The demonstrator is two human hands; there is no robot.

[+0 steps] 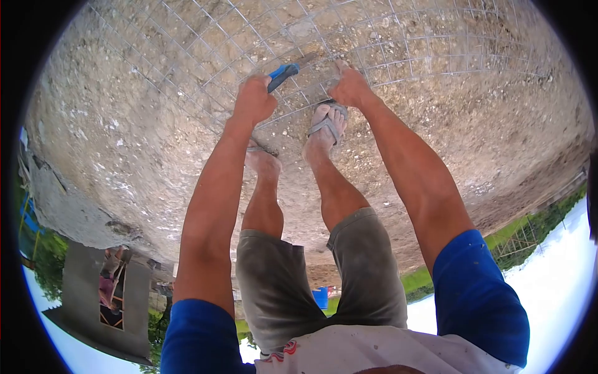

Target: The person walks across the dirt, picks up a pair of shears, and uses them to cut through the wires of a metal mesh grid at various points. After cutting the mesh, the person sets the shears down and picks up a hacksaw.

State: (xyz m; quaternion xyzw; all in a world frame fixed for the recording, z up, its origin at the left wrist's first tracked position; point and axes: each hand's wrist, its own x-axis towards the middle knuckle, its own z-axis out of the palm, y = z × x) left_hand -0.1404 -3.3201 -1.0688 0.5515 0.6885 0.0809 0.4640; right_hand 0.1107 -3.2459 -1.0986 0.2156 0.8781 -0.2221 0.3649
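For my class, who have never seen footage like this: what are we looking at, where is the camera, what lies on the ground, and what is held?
One picture, from a camera worn on a person's head as they bend far over, so the sky shows at the bottom. The two bare arms are their own. The left hand grips a blue-handled tool. The right hand presses down on a wire mesh that lies over rough, stony ground. Below the hands are the person's feet, one in a grey sandal.
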